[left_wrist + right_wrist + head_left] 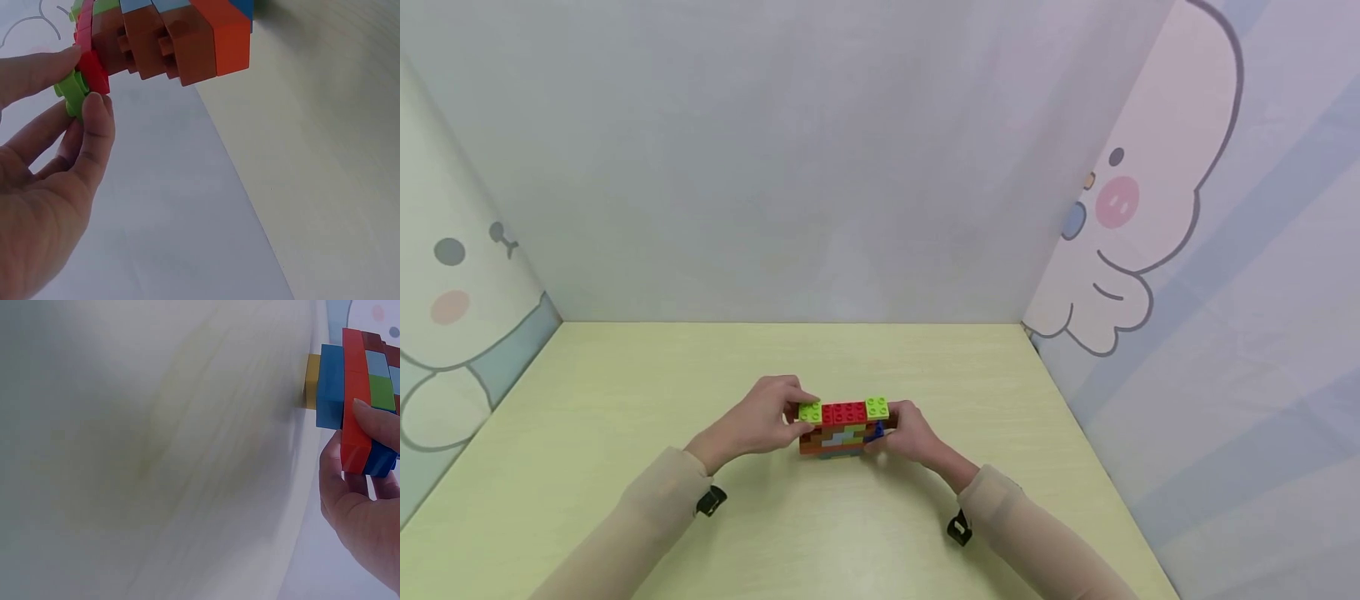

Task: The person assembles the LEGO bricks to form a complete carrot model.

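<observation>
A wall of stacked toy building bricks (842, 437) stands at the middle of the table between my two hands. Red bricks (844, 413) run along its top, with a lime green brick (877, 407) at the right end. My left hand (766, 417) pinches another lime green brick (76, 92) at the top left end, thumb in front. Lower on the right side, my right hand (913, 433) grips the wall's end. In the right wrist view its thumb lies over the orange-red bottom row (355, 394), beside a dark blue brick (380, 460). Under that row are a blue brick (330, 387) and a yellow brick (311, 381).
The pale yellow table (647, 367) reaches back to a grey-white curtain-like wall (805, 167). Side panels with cartoon animals (1157, 142) border it left and right. Black straps (959, 528) hang at both wrists.
</observation>
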`<state>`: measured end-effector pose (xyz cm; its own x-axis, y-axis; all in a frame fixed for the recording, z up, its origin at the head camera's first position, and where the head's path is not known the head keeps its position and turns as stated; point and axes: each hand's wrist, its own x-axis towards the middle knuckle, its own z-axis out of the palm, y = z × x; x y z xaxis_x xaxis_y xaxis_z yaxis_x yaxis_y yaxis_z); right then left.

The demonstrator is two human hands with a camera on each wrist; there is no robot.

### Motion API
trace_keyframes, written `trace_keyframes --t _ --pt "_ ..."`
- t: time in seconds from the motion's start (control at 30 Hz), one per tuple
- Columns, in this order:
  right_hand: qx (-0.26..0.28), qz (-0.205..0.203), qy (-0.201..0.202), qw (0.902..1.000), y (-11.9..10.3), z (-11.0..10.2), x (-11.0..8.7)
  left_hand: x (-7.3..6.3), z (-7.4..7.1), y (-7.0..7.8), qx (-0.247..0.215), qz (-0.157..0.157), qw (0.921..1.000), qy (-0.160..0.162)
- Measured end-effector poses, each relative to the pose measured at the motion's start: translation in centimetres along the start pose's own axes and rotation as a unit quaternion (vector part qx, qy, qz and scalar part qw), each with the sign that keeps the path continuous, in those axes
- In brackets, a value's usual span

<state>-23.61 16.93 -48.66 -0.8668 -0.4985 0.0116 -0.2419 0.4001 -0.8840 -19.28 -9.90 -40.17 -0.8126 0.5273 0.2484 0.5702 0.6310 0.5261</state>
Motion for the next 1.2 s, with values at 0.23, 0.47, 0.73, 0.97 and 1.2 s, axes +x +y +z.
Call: trace_keyframes --t 0.23,0.47,0.73,0.97,1.2 --pt "0.003 0.005 -0.002 1.0 -0.3 0.2 0.0 -0.4 0.1 -0.1 -0.002 -0.016 0.9998 0.012" --pt "0.011 -0.003 0.002 0.9999 -0.4 0.3 0.1 -0.8 1.5 -1.5 -0.072 -0.05 0.9948 0.053" --pt "0.008 0.009 0.004 0.9999 -0.4 0.4 0.1 -1.9 4.7 -3.6 -0.146 -0.143 0.9782 0.033" --pt "-0.002 -0.002 -0.004 1.0 -0.3 0.2 -0.1 -2.5 6.0 -4.7 -0.15 -0.147 0.9771 0.034" --pt "-0.007 -0.013 -0.014 0.9998 0.3 0.1 -0.3 -2.8 6.6 -4.8 -0.15 -0.148 0.9765 0.044"
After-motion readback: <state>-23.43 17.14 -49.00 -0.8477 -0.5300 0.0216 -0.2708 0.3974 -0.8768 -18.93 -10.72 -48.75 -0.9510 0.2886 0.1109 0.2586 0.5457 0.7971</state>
